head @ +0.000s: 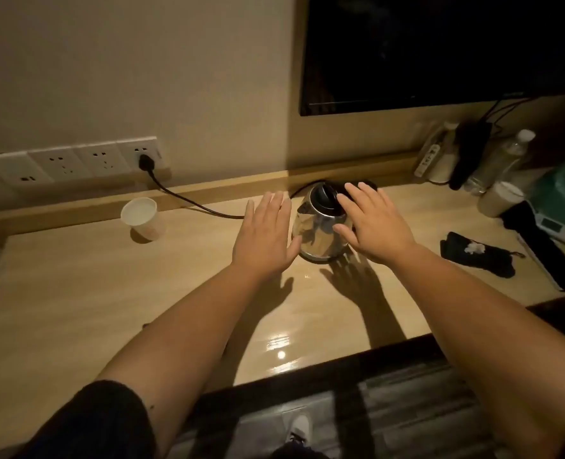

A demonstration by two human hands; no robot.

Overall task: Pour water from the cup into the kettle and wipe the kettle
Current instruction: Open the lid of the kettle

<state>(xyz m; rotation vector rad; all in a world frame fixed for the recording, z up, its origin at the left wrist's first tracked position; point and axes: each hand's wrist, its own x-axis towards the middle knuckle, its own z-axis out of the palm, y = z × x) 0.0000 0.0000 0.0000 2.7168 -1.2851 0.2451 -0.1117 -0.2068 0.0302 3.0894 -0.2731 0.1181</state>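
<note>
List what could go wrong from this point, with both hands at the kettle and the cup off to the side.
1. The kettle is plugged into the wall socket by its power cord; spilled water near it could be hazardous.
2. The left hand may snag that cord when reaching for the paper cup.
3. The right hand rests open over the lid, so the kettle could slip on the glossy desk.

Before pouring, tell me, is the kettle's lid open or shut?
Shut: the black lid sits flat on the kettle, with the right hand resting over it.
</note>
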